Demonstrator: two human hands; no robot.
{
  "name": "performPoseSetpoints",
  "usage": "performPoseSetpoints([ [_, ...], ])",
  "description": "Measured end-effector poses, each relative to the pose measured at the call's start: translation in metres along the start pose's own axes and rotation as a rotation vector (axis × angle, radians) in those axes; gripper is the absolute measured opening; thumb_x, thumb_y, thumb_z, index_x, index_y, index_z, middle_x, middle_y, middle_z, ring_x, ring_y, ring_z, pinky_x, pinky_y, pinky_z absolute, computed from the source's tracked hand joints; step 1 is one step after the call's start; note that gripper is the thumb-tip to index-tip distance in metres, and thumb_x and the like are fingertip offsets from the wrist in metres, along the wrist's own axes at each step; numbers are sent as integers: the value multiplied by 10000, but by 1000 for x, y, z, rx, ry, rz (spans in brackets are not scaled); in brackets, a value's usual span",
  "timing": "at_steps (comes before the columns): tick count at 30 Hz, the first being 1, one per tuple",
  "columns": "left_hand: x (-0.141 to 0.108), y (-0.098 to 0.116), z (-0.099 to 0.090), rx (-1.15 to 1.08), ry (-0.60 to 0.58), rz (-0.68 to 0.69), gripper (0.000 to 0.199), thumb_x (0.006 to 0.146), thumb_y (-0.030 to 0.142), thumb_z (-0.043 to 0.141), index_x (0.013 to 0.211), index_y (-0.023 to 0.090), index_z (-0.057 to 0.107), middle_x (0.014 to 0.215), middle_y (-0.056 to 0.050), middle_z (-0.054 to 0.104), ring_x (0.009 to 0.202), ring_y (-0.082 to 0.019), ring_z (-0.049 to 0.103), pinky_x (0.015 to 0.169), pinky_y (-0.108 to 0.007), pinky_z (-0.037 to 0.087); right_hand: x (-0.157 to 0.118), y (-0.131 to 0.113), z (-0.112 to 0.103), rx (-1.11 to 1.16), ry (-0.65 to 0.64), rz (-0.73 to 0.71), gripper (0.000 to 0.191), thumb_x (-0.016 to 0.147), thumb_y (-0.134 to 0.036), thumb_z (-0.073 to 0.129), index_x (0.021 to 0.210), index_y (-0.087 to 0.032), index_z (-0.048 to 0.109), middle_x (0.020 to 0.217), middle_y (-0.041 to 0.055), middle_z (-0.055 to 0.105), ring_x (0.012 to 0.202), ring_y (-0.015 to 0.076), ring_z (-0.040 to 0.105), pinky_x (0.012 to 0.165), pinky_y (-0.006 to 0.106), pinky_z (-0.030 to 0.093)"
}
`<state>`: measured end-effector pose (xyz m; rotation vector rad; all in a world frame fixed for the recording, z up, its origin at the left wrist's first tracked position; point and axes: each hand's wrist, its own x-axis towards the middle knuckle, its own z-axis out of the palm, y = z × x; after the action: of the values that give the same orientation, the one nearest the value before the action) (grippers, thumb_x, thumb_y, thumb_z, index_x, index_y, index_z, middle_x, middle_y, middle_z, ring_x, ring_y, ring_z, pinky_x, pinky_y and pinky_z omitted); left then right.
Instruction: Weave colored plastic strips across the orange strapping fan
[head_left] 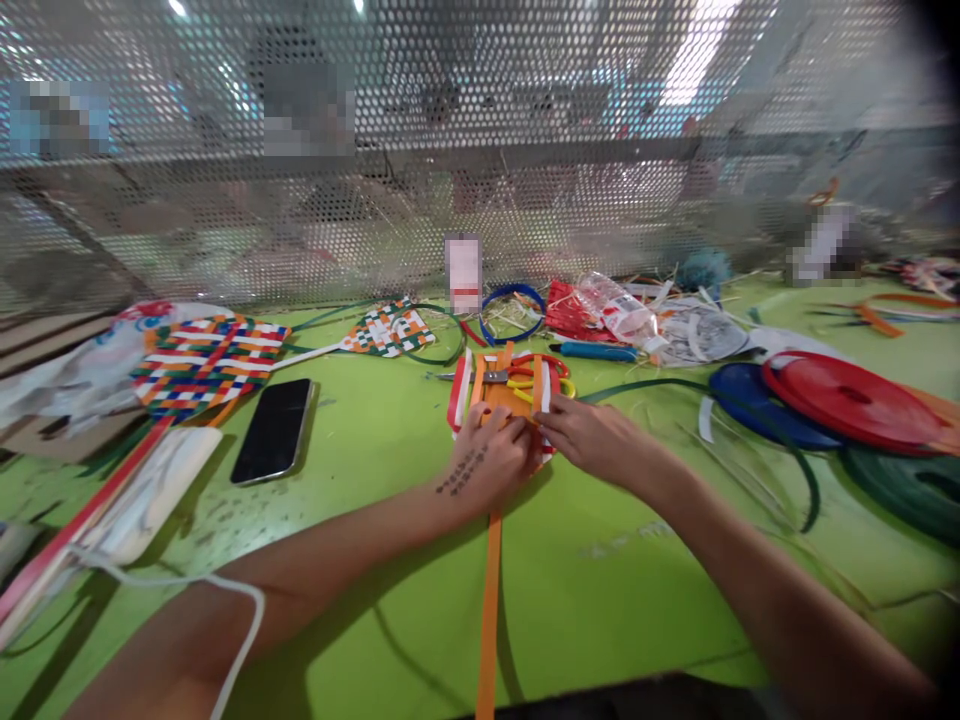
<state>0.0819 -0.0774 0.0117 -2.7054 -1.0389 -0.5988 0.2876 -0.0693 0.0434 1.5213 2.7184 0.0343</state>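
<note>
Woven mat [496, 394] sits on desk [600, 610] at 12 o'clock of left hand [487, 452], probably light, springy, slickish, best gripped at 3 and 9 o'clock edges; left fingers curled, right hand [596, 438] nearly closed at 4 o'clock, can't tell if either pinches.

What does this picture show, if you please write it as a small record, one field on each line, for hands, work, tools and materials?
left hand: fingers on the orange strips
right hand: fingers at the right edge of the same strip work
scissors: lying across the strips, yellow and orange-red handles
long orange strip: runs toward the person
coils at right: red, blue, green
left side: smartphone, multicoloured woven piece
surface: green table
behind: perforated screen
</note>
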Motion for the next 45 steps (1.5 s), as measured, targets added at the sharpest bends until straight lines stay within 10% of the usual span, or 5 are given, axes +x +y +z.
performPoseSetpoints([
  [14, 1, -1, 1, -31, -9, -16, 297, 1061, 400, 498, 1021, 198, 712, 1039, -76, 757, 1026, -268, 606, 940, -484, 331, 6, 24, 26, 473, 150, 30, 364, 973, -355, 636, 1303, -230, 726, 1176, 97, 752, 1002, 247, 708, 862, 340, 530],
  [45, 0, -3, 1, -55, 7, -61, 270, 1035, 381, 526, 1083, 206, 725, 1034, -75, 759, 1028, -274, 598, 994, -499, 348, 4, 14, 19, 376, 110, 57, 338, 1042, -346, 522, 1260, -278, 771, 1160, 93, 751, 946, 234, 712, 807, 327, 527],
])
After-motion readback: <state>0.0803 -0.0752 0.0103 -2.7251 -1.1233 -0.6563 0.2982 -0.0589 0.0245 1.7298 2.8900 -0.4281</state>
